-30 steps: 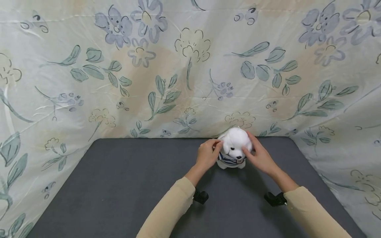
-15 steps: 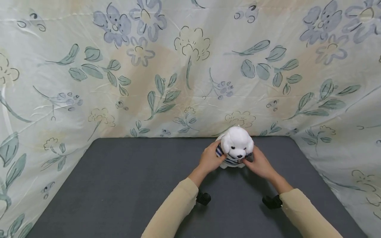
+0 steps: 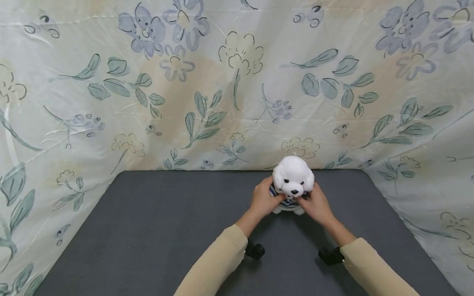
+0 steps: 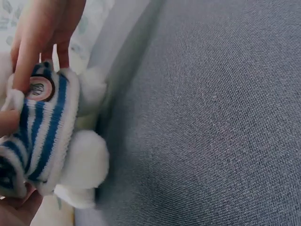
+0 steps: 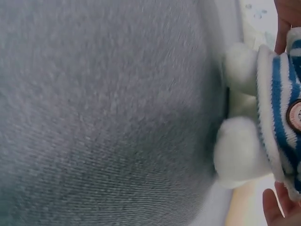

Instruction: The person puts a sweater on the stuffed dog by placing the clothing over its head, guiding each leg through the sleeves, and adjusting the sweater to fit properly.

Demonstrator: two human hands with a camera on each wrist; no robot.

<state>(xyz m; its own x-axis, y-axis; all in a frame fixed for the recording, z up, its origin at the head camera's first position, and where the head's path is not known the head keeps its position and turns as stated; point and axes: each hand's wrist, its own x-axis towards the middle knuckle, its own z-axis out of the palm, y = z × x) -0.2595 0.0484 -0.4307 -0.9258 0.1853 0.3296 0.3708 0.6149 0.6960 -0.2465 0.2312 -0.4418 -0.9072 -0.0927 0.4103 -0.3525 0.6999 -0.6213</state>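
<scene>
Because it looks stuffed and furry, how the plush dog (image 3: 293,181) should handle: probably light, soft and springy, giving way under a gentle squeeze; nothing about it looks brittle.
Surface: fluffy white fur on the head (image 3: 292,167) and feet (image 5: 241,148), perhaps a little slick; the blue-and-white striped knit shirt (image 4: 49,127) likely gives a surer hold, though loose cloth could slide over the stuffing.
Best place to take hold: in my judgement, the shirted trunk, from both sides at once, just below the big round head, which may make the toy top-heavy.
Badge on the chest: round, pink with a dark rim (image 4: 40,88); it looks firmer than the knit around it.
Left hand (image 3: 264,199): holds the dog's side nearest it, thumb laid across the front of the shirt under the muzzle.
Right hand (image 3: 317,205): holds the opposite side in the same way, its thumb coming in under the muzzle, near the badge.
Where the dog is: between the two hands and touching both, upright, facing the person, towards the far edge of the grey tabletop (image 3: 166,222) and right of its middle.
Feet and table: very close together; whether they touch, I cannot tell.
Backdrop: a pale floral cloth (image 3: 166,123) behind the table.
</scene>
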